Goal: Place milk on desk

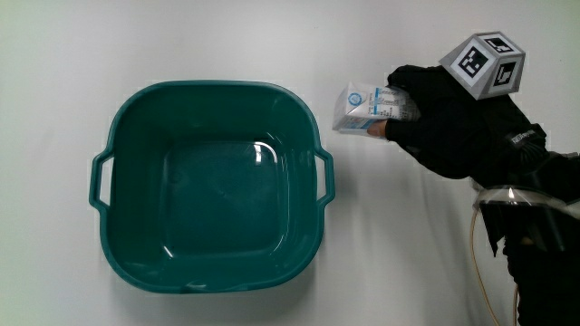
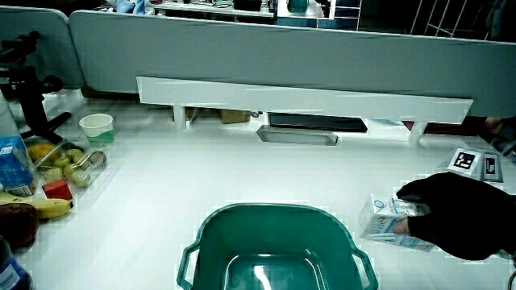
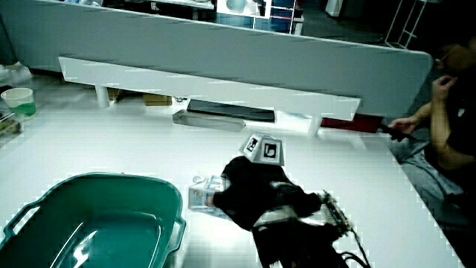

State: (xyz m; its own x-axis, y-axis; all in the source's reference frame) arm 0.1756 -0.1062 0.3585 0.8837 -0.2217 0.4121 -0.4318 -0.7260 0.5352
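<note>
A small white and blue milk carton (image 1: 356, 109) lies on its side on the white table, just beside the rim of the teal basin (image 1: 136, 109). The gloved hand (image 1: 399, 109) is curled around the carton's end, fingers wrapped over it and thumb under. A patterned cube (image 1: 485, 63) rides on the back of the hand. In both side views the carton (image 2: 383, 221) (image 3: 202, 196) shows between the basin (image 2: 210, 234) (image 3: 171, 201) and the hand (image 2: 419, 213) (image 3: 227, 195). The basin holds nothing.
A low grey partition (image 2: 282, 64) with a white shelf (image 2: 306, 101) runs along the table's edge farthest from the person. In a side view, fruit (image 2: 48, 205), a blue box (image 2: 14, 165), a paper cup (image 2: 97, 125) and a black stand (image 2: 32, 97) sit away from the basin.
</note>
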